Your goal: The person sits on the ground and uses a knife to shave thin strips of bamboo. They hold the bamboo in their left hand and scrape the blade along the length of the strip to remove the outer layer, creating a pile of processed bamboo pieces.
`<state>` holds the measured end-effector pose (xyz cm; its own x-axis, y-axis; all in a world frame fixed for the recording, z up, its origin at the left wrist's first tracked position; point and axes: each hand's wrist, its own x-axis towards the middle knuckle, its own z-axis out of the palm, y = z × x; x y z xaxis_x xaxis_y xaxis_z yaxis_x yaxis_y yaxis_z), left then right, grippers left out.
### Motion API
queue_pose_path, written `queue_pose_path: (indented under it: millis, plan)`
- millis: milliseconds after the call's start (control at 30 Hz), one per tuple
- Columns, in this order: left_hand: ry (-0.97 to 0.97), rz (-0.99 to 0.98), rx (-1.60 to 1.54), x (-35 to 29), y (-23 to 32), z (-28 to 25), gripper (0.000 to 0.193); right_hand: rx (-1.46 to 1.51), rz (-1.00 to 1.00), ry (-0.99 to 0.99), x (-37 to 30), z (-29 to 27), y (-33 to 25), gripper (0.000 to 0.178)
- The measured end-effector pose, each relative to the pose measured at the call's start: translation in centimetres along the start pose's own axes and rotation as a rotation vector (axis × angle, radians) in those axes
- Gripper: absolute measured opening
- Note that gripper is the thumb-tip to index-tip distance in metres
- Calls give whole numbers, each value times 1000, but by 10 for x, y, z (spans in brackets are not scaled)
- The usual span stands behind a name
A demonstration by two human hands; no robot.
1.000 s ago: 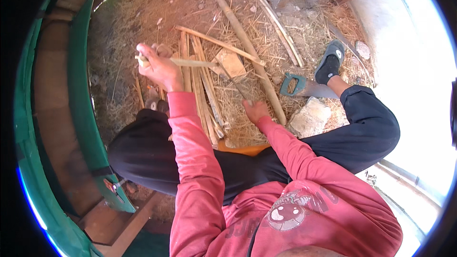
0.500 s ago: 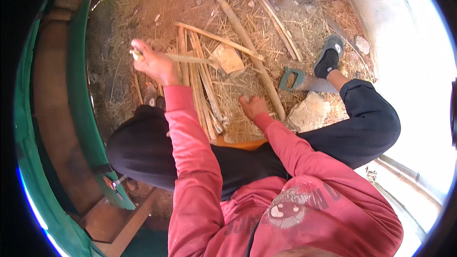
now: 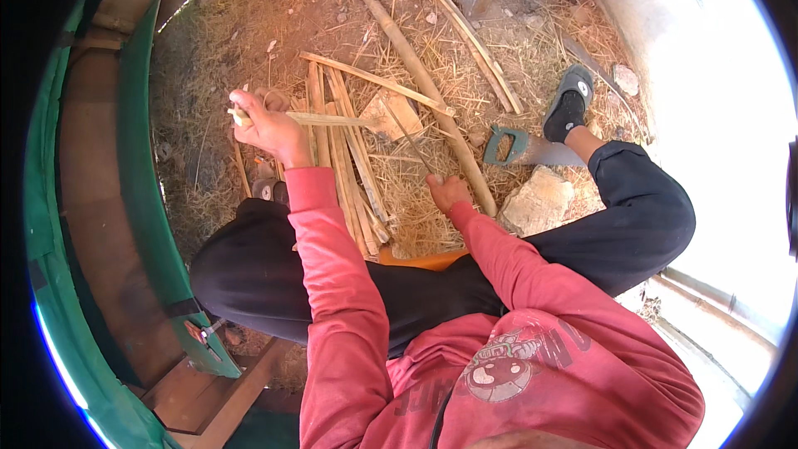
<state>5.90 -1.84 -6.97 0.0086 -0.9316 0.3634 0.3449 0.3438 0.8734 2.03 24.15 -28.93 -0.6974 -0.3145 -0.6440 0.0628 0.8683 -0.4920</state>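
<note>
My left hand (image 3: pixel 270 126) is closed around one end of a split bamboo strip (image 3: pixel 328 120). The strip points right, and its far end lies over a pale wooden block (image 3: pixel 397 108) on the ground. In my right hand (image 3: pixel 450 191), fingers wrapped, is a knife (image 3: pixel 413 143) whose narrow dark blade shows nearly edge-on. The blade slants up and left across the block, close to the strip's end; whether they touch I cannot tell. Below the held strip lies a pile of split bamboo strips (image 3: pixel 342 168), between my legs.
A round bamboo pole (image 3: pixel 407 50) lies diagonally beyond the block. To the right are a saw with a green handle (image 3: pixel 504 146), a large pale stone (image 3: pixel 539 199) and my right foot. More strips (image 3: pixel 475 46) lie farther off. A green panel (image 3: pixel 140 166) stands on the left.
The knife blade, not discernible half a second ago, now shows across the block. My right hand has shifted slightly; my left hand keeps its hold on the strip.
</note>
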Motion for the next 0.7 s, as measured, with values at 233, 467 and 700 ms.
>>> queue_pose_path:
  millis: [233,467,700]
  plan:
    - [48,16,-29,-7,-2,10,54,261,-227,-46,-25,-46,-53,71]
    - [19,16,13,1,-2,14,51,-31,-77,-30,-7,-1,-1,70]
    - [204,-3,-63,-3,-20,0,52,280,-341,-30,-38,-42,-55,64]
